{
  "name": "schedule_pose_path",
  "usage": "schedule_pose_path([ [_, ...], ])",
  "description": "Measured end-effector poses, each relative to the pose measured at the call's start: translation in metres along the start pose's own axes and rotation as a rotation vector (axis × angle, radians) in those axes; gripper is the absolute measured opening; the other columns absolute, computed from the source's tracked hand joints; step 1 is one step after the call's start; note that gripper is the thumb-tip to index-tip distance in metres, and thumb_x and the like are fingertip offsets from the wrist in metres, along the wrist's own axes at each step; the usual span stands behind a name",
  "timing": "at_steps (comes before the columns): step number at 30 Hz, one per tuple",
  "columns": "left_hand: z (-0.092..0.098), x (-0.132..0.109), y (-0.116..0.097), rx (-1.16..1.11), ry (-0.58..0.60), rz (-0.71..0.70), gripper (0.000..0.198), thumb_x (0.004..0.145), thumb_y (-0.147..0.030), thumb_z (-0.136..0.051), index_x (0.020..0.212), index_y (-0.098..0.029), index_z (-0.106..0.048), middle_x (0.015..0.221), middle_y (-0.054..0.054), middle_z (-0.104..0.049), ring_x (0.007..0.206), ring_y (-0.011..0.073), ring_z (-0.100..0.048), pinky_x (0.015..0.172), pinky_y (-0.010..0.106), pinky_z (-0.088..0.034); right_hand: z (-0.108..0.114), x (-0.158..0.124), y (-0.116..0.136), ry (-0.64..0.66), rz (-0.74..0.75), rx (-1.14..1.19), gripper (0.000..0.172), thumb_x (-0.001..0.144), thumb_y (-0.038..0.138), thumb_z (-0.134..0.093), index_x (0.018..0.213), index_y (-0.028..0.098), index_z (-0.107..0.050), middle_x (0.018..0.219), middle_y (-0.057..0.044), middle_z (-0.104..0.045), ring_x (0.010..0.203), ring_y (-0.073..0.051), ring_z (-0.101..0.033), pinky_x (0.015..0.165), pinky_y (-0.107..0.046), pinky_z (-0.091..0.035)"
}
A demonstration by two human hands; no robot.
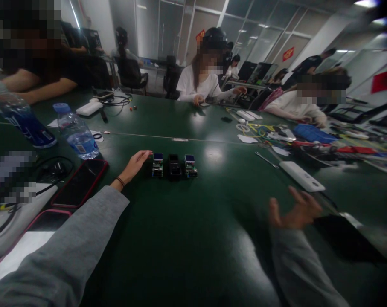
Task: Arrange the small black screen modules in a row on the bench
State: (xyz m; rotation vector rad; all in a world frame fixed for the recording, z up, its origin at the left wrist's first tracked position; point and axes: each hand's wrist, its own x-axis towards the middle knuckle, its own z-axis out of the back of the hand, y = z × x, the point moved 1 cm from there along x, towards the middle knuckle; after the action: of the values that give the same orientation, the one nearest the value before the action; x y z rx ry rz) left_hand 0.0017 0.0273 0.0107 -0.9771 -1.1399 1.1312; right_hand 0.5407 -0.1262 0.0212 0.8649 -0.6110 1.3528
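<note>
Three small electronic devices stand side by side on the dark green table (167, 238). The left circuit board with a small screen (158, 165) and the right circuit board with a small screen (190, 166) flank a black cased device (174, 166). My left hand (135, 165) reaches in from the left, fingers stretched out, its fingertips at the top left edge of the left board; whether they touch it I cannot tell. My right hand (294, 211), somewhat blurred, hovers at the right with fingers spread and nothing in them, near a white power strip (302, 176).
Two water bottles, the nearer-to-centre one blue-capped (78, 132), and a red-edged phone (80, 183) are on the left. A wrench (266, 160), a black flat item (347, 234) and a heap of cables with a blue bag (313, 133) lie right. Other people sit across the table.
</note>
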Motion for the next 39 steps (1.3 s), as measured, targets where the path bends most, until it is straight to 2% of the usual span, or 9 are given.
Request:
schedule_pose_path([
  [1, 0.0, 0.0, 0.0, 0.002, 0.002, 0.0, 0.061, 0.095, -0.071, -0.057, 0.126, -0.02, -0.069, 0.132, 0.011, -0.071, 0.127, 0.0294, -0.063, 0.114, 0.046, -0.045, -0.021, -0.001, 0.033, 0.001, 0.083, 0.082, 0.065, 0.098, 0.063, -0.053, 0.15, 0.023, -0.053, 0.141, -0.023, -0.05, 0.136, -0.047, -0.047, 0.105, -0.075, -0.044],
  [5, 0.001, 0.0, 0.001, 0.013, 0.012, 0.023, 0.059, 0.096, -0.069, -0.056, 0.127, -0.021, -0.069, 0.134, 0.01, -0.071, 0.127, 0.0289, -0.063, 0.114, 0.046, -0.045, -0.096, 0.001, 0.165, 0.356, 0.268, 0.439, 0.053, 0.106, 0.043, -0.046, 0.153, 0.02, -0.043, 0.149, -0.021, -0.047, 0.136, -0.038, -0.051, 0.107, -0.062, -0.052],
  [9, 0.002, 0.0, 0.0, 0.029, 0.008, 0.032, 0.056, 0.097, -0.066, -0.055, 0.128, -0.021, -0.069, 0.134, 0.01, -0.07, 0.126, 0.0285, -0.064, 0.113, 0.047, -0.046, -0.131, 0.009, 0.227, 0.448, 0.265, 0.546, 0.062, 0.094, 0.035, -0.062, 0.151, 0.017, -0.045, 0.153, -0.022, -0.04, 0.138, -0.042, -0.046, 0.111, -0.067, -0.048],
  [13, 0.0, -0.001, -0.005, 0.056, -0.002, 0.035, 0.054, 0.097, -0.065, -0.055, 0.126, -0.021, -0.069, 0.133, 0.011, -0.071, 0.126, 0.0294, -0.063, 0.112, 0.048, -0.047, -0.142, 0.013, 0.226, 0.493, 0.223, 0.574, 0.067, 0.084, 0.018, -0.062, 0.15, 0.021, -0.048, 0.152, -0.02, -0.041, 0.14, -0.043, -0.043, 0.114, -0.071, -0.044],
  [21, -0.002, 0.0, -0.006, 0.048, -0.017, 0.035, 0.059, 0.094, -0.07, -0.057, 0.123, -0.02, -0.07, 0.132, 0.011, -0.071, 0.125, 0.0302, -0.064, 0.114, 0.05, -0.045, -0.155, 0.019, 0.209, 0.477, -0.046, 0.742, 0.055, 0.093, 0.022, -0.048, 0.147, 0.022, -0.057, 0.137, -0.014, -0.06, 0.129, -0.03, -0.056, 0.115, -0.056, -0.046],
  [25, -0.002, 0.0, -0.005, 0.034, -0.018, 0.022, 0.059, 0.094, -0.069, -0.057, 0.123, -0.02, -0.07, 0.133, 0.011, -0.071, 0.126, 0.0295, -0.063, 0.115, 0.049, -0.045, -0.16, 0.022, 0.203, 0.478, -0.162, 0.738, 0.044, 0.097, 0.035, -0.049, 0.133, 0.02, -0.068, 0.126, -0.014, -0.067, 0.117, -0.032, -0.061, 0.106, -0.056, -0.05],
  [30, -0.001, 0.0, -0.004, 0.035, -0.015, 0.044, 0.061, 0.093, -0.071, -0.058, 0.125, -0.021, -0.07, 0.132, 0.011, -0.071, 0.125, 0.0304, -0.064, 0.111, 0.048, -0.047, -0.159, 0.025, 0.198, 0.426, -0.12, 0.678, 0.053, 0.084, 0.052, -0.071, 0.125, 0.018, -0.072, 0.121, -0.017, -0.069, 0.117, -0.037, -0.06, 0.104, -0.058, -0.049],
  [36, 0.0, 0.0, -0.003, 0.038, -0.003, 0.047, 0.057, 0.096, -0.068, -0.057, 0.126, -0.022, -0.07, 0.132, 0.01, -0.071, 0.124, 0.0292, -0.064, 0.111, 0.048, -0.047, -0.165, 0.023, 0.194, 0.45, -0.321, 0.864, 0.058, 0.092, 0.055, -0.051, 0.131, 0.016, -0.07, 0.123, -0.015, -0.071, 0.109, -0.032, -0.066, 0.1, -0.053, -0.054],
  [39, -0.001, 0.0, -0.003, 0.011, -0.004, 0.049, 0.056, 0.095, -0.068, -0.058, 0.125, -0.022, -0.071, 0.131, 0.01, -0.072, 0.123, 0.0295, -0.065, 0.111, 0.047, -0.048, -0.169, 0.024, 0.191, 0.462, -0.302, 0.792, 0.057, 0.092, 0.055, -0.049, 0.129, 0.018, -0.072, 0.118, -0.014, -0.073, 0.108, -0.034, -0.064, 0.099, -0.055, -0.053],
])
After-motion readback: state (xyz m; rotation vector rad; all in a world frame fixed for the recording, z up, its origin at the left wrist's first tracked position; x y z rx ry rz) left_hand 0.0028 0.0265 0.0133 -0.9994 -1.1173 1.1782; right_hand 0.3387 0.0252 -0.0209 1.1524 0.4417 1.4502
